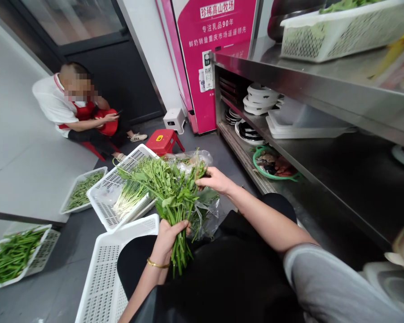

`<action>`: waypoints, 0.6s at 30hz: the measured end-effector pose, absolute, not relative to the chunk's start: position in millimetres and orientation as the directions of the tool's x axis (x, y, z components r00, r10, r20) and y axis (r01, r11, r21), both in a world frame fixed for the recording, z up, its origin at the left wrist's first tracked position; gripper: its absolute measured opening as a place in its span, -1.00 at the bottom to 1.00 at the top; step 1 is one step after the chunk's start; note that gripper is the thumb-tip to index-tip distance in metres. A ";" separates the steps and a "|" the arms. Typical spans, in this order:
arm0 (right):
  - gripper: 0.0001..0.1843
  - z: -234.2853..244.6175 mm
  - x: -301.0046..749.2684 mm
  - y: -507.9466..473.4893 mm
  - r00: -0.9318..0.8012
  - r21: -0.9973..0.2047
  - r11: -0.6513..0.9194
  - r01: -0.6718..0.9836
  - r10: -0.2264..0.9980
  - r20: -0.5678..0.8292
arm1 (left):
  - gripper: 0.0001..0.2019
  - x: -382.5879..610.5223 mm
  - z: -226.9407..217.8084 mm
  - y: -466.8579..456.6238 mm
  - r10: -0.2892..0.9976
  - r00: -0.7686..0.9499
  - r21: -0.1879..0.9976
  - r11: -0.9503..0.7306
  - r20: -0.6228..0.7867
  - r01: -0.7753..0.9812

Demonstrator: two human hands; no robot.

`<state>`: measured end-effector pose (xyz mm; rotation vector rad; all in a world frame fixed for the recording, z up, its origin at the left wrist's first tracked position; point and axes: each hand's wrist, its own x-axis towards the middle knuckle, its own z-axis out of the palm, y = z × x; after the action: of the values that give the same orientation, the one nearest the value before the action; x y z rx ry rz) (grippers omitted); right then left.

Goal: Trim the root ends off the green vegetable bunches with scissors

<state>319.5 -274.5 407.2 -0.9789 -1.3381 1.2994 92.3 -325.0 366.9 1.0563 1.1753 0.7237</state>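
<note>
My left hand (169, 238) is closed round the stems of a bunch of leafy greens (168, 190), held over my lap. My right hand (214, 179) pinches the leafy top of the same bunch. A clear plastic bag (207, 211) with more greens lies under the bunch. A white perforated basket (104, 273) sits by my left knee. Another white basket (116, 190), tilted, holds trimmed stalks beyond the bunch.
A person in a red apron (81, 112) sits low at the back left, hands on something red. Two trays of green stems (84, 188) (15, 255) lie on the floor. A red stool (164, 140), steel shelves with plates (259, 98), a green bowl (272, 163).
</note>
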 end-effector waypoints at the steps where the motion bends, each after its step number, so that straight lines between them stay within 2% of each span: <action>1: -0.87 410.3 325.4 -275.6 -0.218 -0.988 0.150 0.028 0.966 0.140 | -0.80 90.0 368.5 -324.0 0.891 0.274 0.932 0.348 -0.362 0.099; 4: -0.96 418.1 340.8 -283.6 -0.369 -0.871 0.310 0.381 0.915 0.164 | -0.78 79.4 376.3 -318.7 0.886 0.322 0.935 0.266 -0.333 0.236; 6: -0.94 418.1 344.3 -292.1 -0.459 -0.770 0.380 0.512 0.879 0.129 | -0.79 70.9 382.2 -314.7 0.882 0.347 0.922 0.205 -0.320 0.328; 8: -0.94 413.1 341.9 -300.7 -0.569 -0.761 0.414 0.500 0.819 0.072 | -0.80 63.2 386.0 -312.1 0.863 0.385 0.905 0.169 -0.328 0.391; 9: -0.95 409.6 339.6 -304.2 -0.625 -0.805 0.402 0.437 0.779 0.050 | -0.81 60.1 386.4 -311.6 0.846 0.409 0.896 0.165 -0.344 0.412; 11: -0.96 402.4 336.5 -308.1 -0.673 -0.934 0.293 0.207 0.735 0.082 | -0.82 55.8 384.4 -312.5 0.803 0.452 0.881 0.179 -0.388 0.439; 13: -0.93 396.0 340.1 -308.1 -0.496 -0.983 0.164 -0.081 0.849 0.183 | -0.81 54.3 380.1 -315.3 0.779 0.467 0.873 0.205 -0.419 0.443; 15: -0.88 388.1 352.7 -307.5 -0.109 -0.940 0.169 -0.295 0.972 0.209 | -0.79 55.3 376.4 -318.4 0.771 0.469 0.877 0.235 -0.431 0.419; 16: -0.85 382.4 361.4 -308.3 0.073 -0.928 0.201 -0.313 0.980 0.187 | -0.79 56.7 375.4 -319.5 0.767 0.477 0.885 0.250 -0.428 0.393; 17: -0.82 375.2 370.3 -310.6 0.174 -0.948 0.199 -0.250 0.972 0.158 | -0.79 58.4 375.1 -320.1 0.765 0.487 0.895 0.268 -0.423 0.356; 18: -0.77 366.8 378.4 -314.3 0.200 -0.978 0.162 -0.135 0.971 0.133 | -0.78 60.3 375.5 -319.9 0.765 0.494 0.906 0.289 -0.413 0.309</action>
<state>378.4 -314.3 366.8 -1.0769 -1.0285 1.0302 60.3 -319.9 375.5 1.2944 1.0713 0.3987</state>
